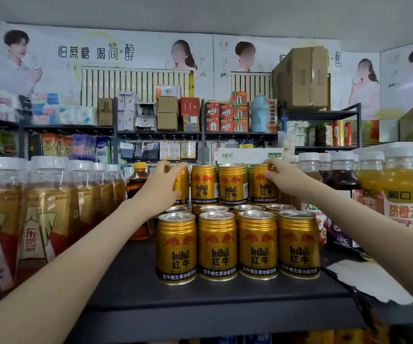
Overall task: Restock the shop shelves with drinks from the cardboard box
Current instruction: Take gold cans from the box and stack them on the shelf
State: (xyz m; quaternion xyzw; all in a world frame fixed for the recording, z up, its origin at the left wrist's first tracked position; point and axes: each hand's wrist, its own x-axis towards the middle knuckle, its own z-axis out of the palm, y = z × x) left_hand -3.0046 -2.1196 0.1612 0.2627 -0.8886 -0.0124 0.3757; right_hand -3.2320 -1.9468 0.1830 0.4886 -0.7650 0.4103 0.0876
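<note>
Gold Red Bull cans stand in rows on the dark shelf (pixel 131 276), with a second layer stacked on top at the back. The front row of cans (pixel 237 247) stands untouched. My left hand (pixel 159 184) grips the leftmost upper can (pixel 182 187), fingers curled over its top. My right hand (pixel 283 176) grips the rightmost upper can (pixel 262 184) near its rim. Two upper cans (pixel 219 184) stand between my hands. No cardboard drinks box shows near me.
Tall tea bottles (pixel 39 219) crowd the shelf's left side. Juice bottles (pixel 404 194) fill the right side. A dark bottle with a yellow cap (pixel 138 180) stands behind my left wrist. White paper (pixel 371 279) lies on the shelf at right. Far shelves hold boxes.
</note>
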